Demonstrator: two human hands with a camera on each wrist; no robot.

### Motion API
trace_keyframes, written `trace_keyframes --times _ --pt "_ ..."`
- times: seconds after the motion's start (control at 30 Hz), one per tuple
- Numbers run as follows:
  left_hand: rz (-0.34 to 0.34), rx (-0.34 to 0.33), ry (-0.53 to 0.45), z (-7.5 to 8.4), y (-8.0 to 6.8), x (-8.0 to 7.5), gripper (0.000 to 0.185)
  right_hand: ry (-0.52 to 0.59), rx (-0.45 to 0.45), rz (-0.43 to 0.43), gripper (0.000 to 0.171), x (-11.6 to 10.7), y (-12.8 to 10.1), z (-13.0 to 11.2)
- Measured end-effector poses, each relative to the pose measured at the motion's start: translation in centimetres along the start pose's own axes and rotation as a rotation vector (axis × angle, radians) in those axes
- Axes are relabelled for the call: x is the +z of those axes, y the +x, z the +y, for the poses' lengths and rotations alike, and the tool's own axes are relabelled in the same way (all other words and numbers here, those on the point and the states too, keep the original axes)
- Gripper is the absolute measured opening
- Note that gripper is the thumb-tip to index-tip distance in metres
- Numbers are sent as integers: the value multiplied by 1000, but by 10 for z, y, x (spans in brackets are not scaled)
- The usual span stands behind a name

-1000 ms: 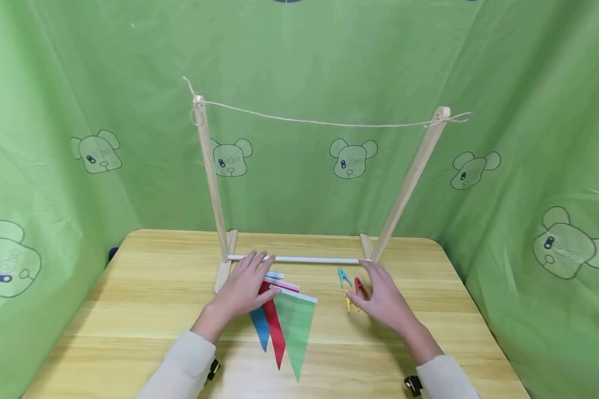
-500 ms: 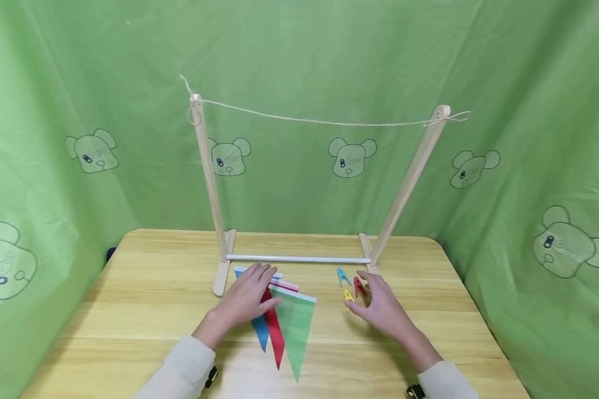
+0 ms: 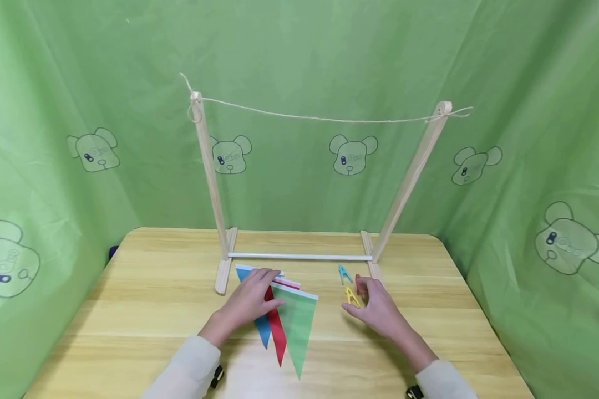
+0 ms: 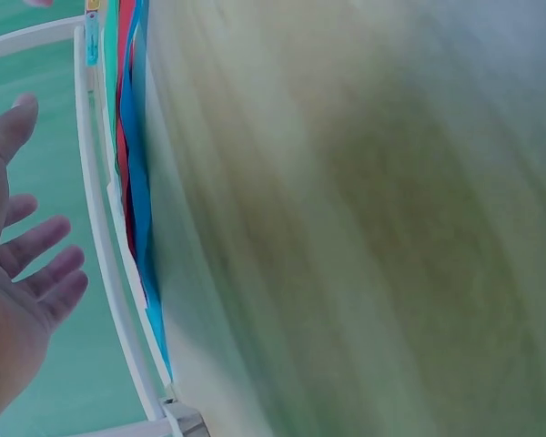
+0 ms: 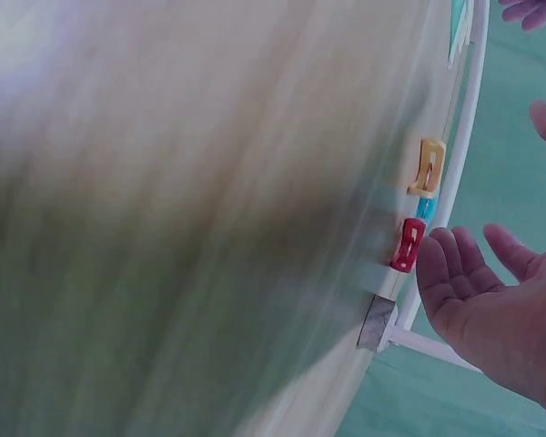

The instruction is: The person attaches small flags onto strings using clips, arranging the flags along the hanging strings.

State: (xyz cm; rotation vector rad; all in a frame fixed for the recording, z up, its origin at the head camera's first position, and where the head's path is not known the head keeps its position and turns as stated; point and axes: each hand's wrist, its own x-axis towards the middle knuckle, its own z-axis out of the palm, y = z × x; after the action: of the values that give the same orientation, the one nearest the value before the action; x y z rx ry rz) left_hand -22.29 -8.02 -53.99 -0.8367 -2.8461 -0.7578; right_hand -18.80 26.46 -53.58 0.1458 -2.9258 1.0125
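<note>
Wooden table (image 3: 130,310): both hands low over it, one at the pennants, one at the clothes pegs.

Left hand (image 3: 252,296) lies on the overlapped blue pennant (image 3: 262,331), red pennant (image 3: 277,332) and green pennant (image 3: 297,327), fingers straight and slightly spread, gripping nothing; the left wrist view shows the fingers (image 4: 45,264) spread clear of the surface. Pennants lie flat in front of the wooden stand (image 3: 207,166), points toward the person. Right hand (image 3: 379,307) sits just beside the yellow peg (image 3: 351,296) and red peg (image 3: 359,284), fingers relaxed and parted, pinching nothing; contact with either peg cannot be told. Blue peg (image 3: 344,273) lies just beyond, near the white crossbar (image 3: 299,256). String (image 3: 319,118) runs between the post tops.
</note>
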Motion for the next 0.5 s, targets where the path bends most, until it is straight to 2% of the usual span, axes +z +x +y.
trace_keyframes --times 0.3,0.5 --pt "-14 -27 -95 -1 10 7 67 -15 52 -21 73 3 1 -2" --pt "-20 -27 -82 -1 13 9 58 -39 72 -28 67 5 -1 -1"
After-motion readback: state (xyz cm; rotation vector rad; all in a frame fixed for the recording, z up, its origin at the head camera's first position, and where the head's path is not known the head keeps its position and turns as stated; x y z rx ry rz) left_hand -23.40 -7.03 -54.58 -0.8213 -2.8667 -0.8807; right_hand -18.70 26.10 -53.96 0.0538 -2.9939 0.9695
